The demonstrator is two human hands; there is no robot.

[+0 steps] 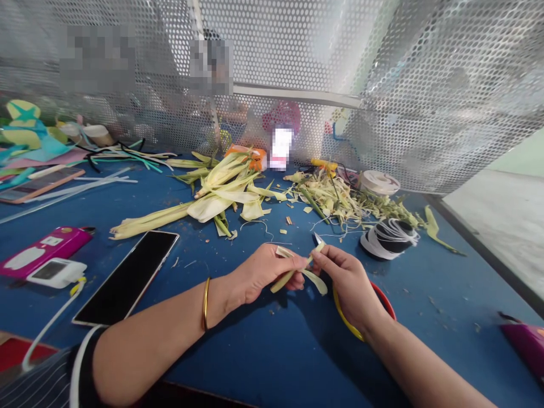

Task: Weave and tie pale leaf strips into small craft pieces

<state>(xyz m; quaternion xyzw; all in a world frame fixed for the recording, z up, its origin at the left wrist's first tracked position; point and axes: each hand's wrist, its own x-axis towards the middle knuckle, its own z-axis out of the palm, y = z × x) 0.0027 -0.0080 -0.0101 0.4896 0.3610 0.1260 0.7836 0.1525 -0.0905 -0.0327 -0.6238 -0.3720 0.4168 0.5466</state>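
Note:
Narrow pale green corn husk strips (pixel 314 281) are crossed between my two hands, low over the blue table. My left hand (pixel 272 272), with a gold bangle on its wrist, pinches them between thumb and fingers. Close beside it, my right hand (pixel 346 277) has thumb and forefinger closed on the upper end of a strip. A pair of scissors with red and yellow handles (pixel 389 303) shows under the right hand, its blade tip poking out past the fingers. Whether that hand also holds the scissors or they lie on the table, I cannot tell.
Corn husks (pixel 221 198) lie ahead. Husk scraps (pixel 335 195), a white thread spool (pixel 389 238) and a tape roll (pixel 379 182) are right. A black-screened phone (pixel 127 277) and a purple device (pixel 46 249) lie left. A perforated metal screen (pixel 293 62) borders the back.

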